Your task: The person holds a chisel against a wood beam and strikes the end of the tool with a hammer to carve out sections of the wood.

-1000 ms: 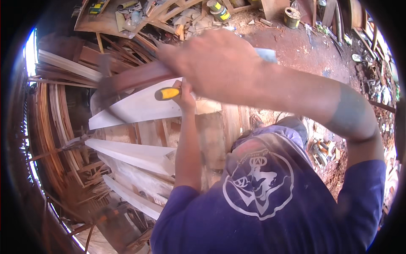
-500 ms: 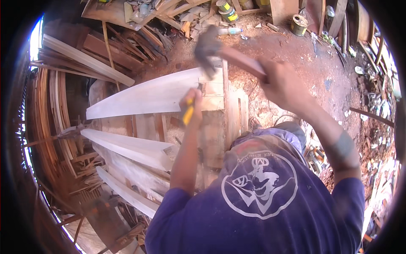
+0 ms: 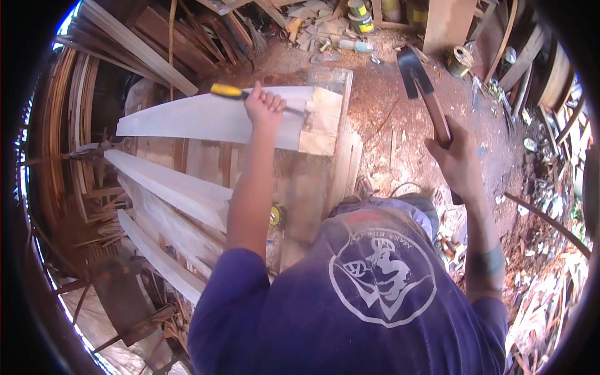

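My left hand (image 3: 265,106) is closed around a chisel (image 3: 229,92). Its yellow and black handle points left, and the blade lies low across a long pale tapered board (image 3: 194,115). The blade's tip is at the edge of the bare, yellowish end section (image 3: 322,122) of that board; whether it touches cannot be made out. Out to the right, my right hand (image 3: 459,156) grips a hammer (image 3: 431,106) by its wooden handle. The dark metal head is raised up and to the left, apart from the chisel and the board.
Two more pale boards (image 3: 169,181) lie on the workbench nearer me. A yellow and black tape measure (image 3: 275,215) rests beside my left forearm. Timber is stacked at the left. Tins (image 3: 460,60), a plastic bottle (image 3: 357,45) and wood scraps litter the dirt floor beyond.
The hammer has swung away to the right from above the board's end. My left hand has moved up and left, and the chisel has tipped from steep to nearly flat.
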Demonstrator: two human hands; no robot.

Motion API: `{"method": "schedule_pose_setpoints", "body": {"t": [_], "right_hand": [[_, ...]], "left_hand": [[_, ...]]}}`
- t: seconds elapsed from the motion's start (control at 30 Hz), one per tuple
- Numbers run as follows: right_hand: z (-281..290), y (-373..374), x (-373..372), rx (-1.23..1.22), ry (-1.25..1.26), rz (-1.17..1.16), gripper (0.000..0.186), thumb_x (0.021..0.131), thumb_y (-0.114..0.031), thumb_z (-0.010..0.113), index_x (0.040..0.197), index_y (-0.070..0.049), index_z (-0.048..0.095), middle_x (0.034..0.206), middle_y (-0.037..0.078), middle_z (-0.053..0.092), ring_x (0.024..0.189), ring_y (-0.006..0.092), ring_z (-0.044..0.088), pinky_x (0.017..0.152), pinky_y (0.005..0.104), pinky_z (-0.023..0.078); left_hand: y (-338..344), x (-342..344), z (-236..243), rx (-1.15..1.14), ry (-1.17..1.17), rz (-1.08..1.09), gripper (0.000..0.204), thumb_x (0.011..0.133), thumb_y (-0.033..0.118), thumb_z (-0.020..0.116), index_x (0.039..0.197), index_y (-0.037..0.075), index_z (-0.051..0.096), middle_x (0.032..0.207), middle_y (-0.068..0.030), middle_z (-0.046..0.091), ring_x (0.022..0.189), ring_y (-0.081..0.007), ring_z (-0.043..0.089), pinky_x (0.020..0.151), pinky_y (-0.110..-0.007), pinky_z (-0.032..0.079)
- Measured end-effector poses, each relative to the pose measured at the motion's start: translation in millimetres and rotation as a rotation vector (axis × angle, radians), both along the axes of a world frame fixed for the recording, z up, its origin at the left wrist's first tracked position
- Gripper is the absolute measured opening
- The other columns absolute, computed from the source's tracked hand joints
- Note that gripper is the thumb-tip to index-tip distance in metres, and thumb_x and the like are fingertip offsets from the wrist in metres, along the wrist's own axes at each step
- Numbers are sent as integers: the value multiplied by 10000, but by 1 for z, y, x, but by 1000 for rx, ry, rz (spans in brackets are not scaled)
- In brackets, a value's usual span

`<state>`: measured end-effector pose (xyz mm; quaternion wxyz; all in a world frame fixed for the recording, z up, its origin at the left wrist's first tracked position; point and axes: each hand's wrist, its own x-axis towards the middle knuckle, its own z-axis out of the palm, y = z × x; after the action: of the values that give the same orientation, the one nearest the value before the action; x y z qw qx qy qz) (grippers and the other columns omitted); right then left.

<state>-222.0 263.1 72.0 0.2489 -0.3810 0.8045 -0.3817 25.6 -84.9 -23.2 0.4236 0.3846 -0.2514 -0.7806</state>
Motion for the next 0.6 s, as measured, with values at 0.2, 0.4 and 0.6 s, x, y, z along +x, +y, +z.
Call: {"method": "schedule_pose_setpoints", "body": {"t": [0.2,0.4,0.6], "right_hand": [[3,-19,-5,-1,-20,64,233,868,-157,661,945,45,574,678,170,564,637,243,584,620,419,452],[15,-39,13,-57,25,130,226,861,-137,681,979,35,595,706,202,607,637,308,621,639,437,468],[26,-58,20,-23,156,237,243,842,-155,680,999,19,618,822,272,664,789,439,672,683,494,492]], "left_hand": [[46,-2,13,-471,-118,-40,494,1037,250,530,607,153,308,484,45,205,405,-110,185,443,-310,232],[70,-14,14,-694,-199,-27,472,1002,131,606,618,141,332,484,39,308,398,-88,272,424,-290,255],[67,-33,3,-835,-533,-29,423,952,151,685,607,119,444,525,36,455,448,-67,419,445,-260,323]]}}
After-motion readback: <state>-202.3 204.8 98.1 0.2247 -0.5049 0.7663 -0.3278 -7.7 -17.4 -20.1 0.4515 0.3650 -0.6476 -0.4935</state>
